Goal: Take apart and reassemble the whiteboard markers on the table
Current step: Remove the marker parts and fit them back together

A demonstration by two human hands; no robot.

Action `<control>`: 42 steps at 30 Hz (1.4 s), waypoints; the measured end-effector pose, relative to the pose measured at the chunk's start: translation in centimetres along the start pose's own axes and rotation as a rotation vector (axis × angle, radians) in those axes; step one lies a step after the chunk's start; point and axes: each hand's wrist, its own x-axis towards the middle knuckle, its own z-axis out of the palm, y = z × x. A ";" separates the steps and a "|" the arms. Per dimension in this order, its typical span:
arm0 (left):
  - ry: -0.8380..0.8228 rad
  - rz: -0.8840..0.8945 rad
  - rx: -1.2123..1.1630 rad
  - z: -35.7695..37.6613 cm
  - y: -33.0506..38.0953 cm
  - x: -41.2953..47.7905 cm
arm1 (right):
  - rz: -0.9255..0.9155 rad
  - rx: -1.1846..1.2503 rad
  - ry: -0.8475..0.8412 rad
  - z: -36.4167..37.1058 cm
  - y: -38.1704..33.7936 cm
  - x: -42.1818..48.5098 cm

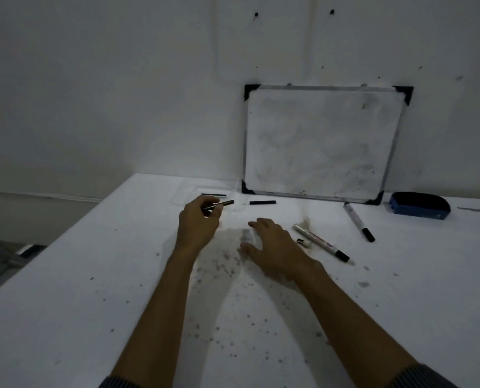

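Note:
My left hand is closed around a thin dark marker part whose tip sticks out to the right. My right hand hovers with spread fingers over a blurred pale marker piece on the table; whether it touches it I cannot tell. Right of that hand lies a white marker body with a black tip, and a small end cap beside it. A second white marker lies further right. Two black rods, one and another, rest near the wall.
A small framed whiteboard leans on the wall at the back of the white table. A blue eraser sits at its right. A clear plastic tray lies by the rods. Ink specks dot the tabletop. The table's left edge drops away.

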 end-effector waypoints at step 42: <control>-0.236 0.289 0.271 15.0 -1.6 5.7 | 0.263 0.238 0.569 -6.9 10.5 -6.1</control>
